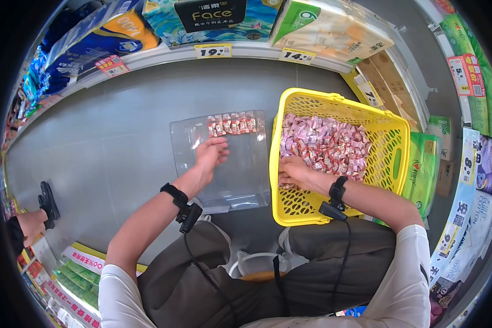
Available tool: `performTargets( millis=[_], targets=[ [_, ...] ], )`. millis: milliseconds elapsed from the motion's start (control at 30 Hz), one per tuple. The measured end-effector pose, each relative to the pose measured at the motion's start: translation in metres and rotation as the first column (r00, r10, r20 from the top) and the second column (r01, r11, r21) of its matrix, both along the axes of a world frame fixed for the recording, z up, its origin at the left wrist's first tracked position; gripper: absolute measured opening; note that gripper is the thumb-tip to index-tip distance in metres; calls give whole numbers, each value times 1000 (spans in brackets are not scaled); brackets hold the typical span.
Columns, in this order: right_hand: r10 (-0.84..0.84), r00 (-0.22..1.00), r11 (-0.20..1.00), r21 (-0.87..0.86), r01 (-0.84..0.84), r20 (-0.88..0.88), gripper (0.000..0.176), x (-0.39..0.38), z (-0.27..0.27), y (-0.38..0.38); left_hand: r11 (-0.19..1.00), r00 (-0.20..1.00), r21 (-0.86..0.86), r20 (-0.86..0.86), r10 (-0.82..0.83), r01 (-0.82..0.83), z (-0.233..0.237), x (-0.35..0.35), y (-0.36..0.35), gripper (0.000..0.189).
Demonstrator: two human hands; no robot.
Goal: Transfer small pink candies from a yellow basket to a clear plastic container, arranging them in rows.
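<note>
A clear plastic bin (240, 188) stands on the floor in front of me, with small wrapped candies (232, 124) lined up in short rows along its far side. Just below those rows, my left hand (213, 153) hovers over the bin, its fingers loosely bent and apart, with nothing visible in them. To the right is a yellow shopping basket (394, 164) holding a heap of pink and red wrapped candies (328, 145). My right hand (294, 171) reaches into the basket's left side, fingers curled down at the candies; what they hold is hidden.
Shelves with tissue packs (210, 22) curve along the far side, and more packs (421, 169) stand right of the basket. Another person's foot in a dark sandal (49, 205) is at the left. A white stool (257, 263) is under me. Cables hang from both wrist straps.
</note>
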State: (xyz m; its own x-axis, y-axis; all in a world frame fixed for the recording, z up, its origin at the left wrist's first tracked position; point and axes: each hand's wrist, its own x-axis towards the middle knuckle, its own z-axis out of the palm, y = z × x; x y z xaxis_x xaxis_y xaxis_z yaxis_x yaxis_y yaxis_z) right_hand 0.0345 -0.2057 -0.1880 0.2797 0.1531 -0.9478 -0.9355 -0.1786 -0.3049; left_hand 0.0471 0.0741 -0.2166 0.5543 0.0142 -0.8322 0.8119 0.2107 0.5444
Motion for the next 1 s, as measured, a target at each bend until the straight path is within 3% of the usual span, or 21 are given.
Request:
performTargets(
  millis=[167,233,367,433,467,533,567,633,767,833,933,1000],
  targets=[
    [-76,997,995,70,74,32,14,12,17,-4,1000,1000,-17,-9,12,-12,10,1,-3,28],
    [-214,974,962,187,198,72,16,13,24,-6,999,999,-33,8,31,-31,19,0,-7,26],
    [-248,952,956,203,211,180,16,12,49,-5,998,999,-69,43,8,-5,34,1,-12,25],
    [-143,923,975,213,69,358,16,11,62,-9,985,997,-171,79,-23,36,39,0,-15,26],
    [-144,922,974,214,68,359,16,10,67,-7,985,997,-170,80,-23,36,40,0,-15,26],
    [-104,801,978,208,-26,589,20,7,81,-3,919,983,-371,168,-79,137,52,0,-17,21],
    [-105,801,977,210,-27,590,20,8,86,1,919,982,-369,169,-79,137,56,1,-19,21],
    [40,497,959,106,-261,867,22,7,99,8,836,967,-496,207,-150,236,61,1,-21,16],
    [75,550,942,121,-312,832,19,8,125,20,769,946,-558,257,-199,313,68,3,-22,18],
    [136,510,949,36,-313,850,17,7,129,32,622,940,-707,292,-176,336,70,2,-20,19],
    [193,583,953,-10,-302,789,21,9,127,36,559,934,-750,314,-168,353,75,-1,-19,20],
    [191,592,951,2,-310,783,22,11,122,36,614,946,-723,280,-161,318,78,-4,-21,20]
  ],
)
